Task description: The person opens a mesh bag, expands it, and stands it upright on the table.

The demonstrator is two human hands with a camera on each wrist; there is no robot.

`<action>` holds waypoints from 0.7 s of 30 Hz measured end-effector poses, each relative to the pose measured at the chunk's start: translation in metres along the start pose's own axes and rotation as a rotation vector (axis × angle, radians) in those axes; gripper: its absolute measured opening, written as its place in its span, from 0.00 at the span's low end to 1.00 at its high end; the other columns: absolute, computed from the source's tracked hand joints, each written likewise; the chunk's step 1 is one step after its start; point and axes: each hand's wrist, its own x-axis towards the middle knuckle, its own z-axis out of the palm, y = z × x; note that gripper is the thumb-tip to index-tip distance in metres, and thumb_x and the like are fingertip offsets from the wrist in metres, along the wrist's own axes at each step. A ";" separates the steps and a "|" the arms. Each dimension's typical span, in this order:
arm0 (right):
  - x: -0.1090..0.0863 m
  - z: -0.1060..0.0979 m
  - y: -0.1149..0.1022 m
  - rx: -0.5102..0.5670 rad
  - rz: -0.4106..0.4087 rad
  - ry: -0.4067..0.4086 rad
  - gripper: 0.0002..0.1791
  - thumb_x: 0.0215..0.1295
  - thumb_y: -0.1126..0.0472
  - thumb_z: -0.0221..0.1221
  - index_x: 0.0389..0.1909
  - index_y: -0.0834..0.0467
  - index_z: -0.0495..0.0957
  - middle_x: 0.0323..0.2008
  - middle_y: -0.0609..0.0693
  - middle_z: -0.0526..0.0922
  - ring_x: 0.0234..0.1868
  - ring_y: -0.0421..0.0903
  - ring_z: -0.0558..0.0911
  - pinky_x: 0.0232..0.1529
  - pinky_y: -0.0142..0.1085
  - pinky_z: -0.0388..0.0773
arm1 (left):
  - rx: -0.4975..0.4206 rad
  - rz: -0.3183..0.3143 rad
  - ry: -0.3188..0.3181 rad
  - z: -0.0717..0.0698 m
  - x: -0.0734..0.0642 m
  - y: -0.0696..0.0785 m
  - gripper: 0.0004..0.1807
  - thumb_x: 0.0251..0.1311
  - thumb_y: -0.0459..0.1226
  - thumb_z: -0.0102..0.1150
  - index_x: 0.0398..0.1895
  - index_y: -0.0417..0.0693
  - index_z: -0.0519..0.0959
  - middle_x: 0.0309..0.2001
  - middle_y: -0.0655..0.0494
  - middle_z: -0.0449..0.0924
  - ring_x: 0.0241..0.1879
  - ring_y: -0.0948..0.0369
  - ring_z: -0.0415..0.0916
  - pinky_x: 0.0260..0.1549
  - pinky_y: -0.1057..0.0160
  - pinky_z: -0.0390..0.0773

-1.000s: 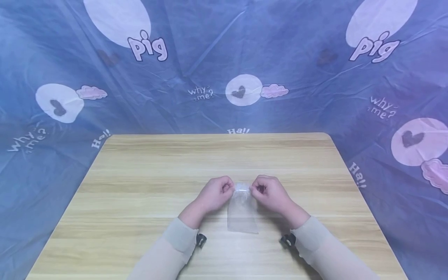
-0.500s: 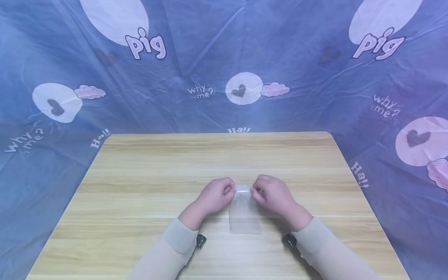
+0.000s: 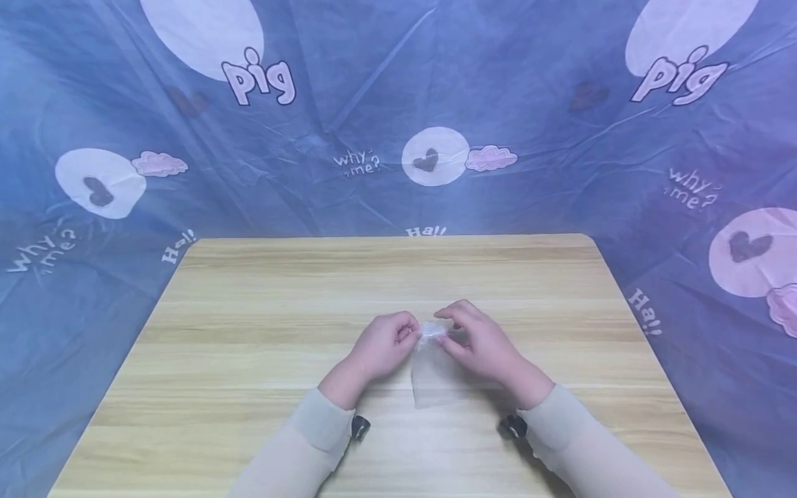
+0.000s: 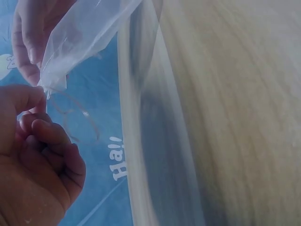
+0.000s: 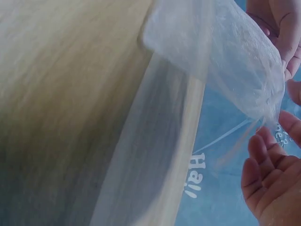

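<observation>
A sheer white drawstring pouch [image 3: 432,380] hangs between both hands over the table, its mouth gathered. My left hand [image 3: 386,342] pinches the gathered neck at its left side with thumb and forefinger; the other fingers are curled in. Thin drawstring loops [image 4: 77,120] dangle below that pinch in the left wrist view. On the other side, my right hand [image 3: 482,342] has thumb and forefinger spread apart, with the thumb at the pouch's neck. The right wrist view shows the pouch [image 5: 240,56] puckered near the right fingertips [image 5: 256,146]. Nothing shows inside the see-through fabric.
The hands are above a wood-grain table [image 3: 280,290] with rounded far corners. A blue printed cloth [image 3: 349,83] surrounds its back and sides. Dark wrist devices [image 3: 513,427] sit under both sleeve cuffs.
My right hand has let its pinch go, its thumb and forefinger spreading apart. The pouch's lower end has swung slightly up and to the right. The left hand keeps its pinch.
</observation>
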 end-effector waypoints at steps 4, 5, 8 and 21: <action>0.000 0.002 0.000 0.016 0.025 -0.029 0.18 0.68 0.60 0.71 0.56 0.58 0.82 0.52 0.49 0.84 0.48 0.50 0.85 0.52 0.48 0.85 | -0.016 0.015 0.015 0.001 0.002 0.000 0.05 0.74 0.40 0.61 0.40 0.52 0.84 0.21 0.66 0.66 0.21 0.68 0.61 0.27 0.65 0.72; 0.000 0.003 0.000 0.018 0.028 -0.034 0.17 0.69 0.60 0.71 0.55 0.58 0.82 0.51 0.49 0.84 0.48 0.50 0.85 0.52 0.48 0.85 | -0.021 0.019 0.019 0.002 0.002 0.000 0.05 0.74 0.40 0.61 0.39 0.52 0.84 0.20 0.66 0.66 0.21 0.68 0.61 0.26 0.65 0.71; 0.001 0.004 0.000 0.032 0.031 -0.042 0.16 0.68 0.61 0.71 0.53 0.58 0.82 0.50 0.49 0.84 0.48 0.48 0.85 0.52 0.47 0.85 | -0.039 0.030 0.030 0.003 0.003 -0.001 0.04 0.73 0.38 0.62 0.38 0.51 0.84 0.20 0.66 0.65 0.20 0.68 0.61 0.25 0.66 0.70; 0.002 0.005 -0.001 0.076 0.045 -0.059 0.12 0.64 0.63 0.73 0.44 0.56 0.81 0.42 0.45 0.83 0.42 0.44 0.83 0.47 0.46 0.85 | -0.058 0.079 0.069 0.004 0.006 0.001 0.04 0.72 0.37 0.61 0.38 0.50 0.83 0.21 0.66 0.65 0.21 0.68 0.61 0.25 0.67 0.71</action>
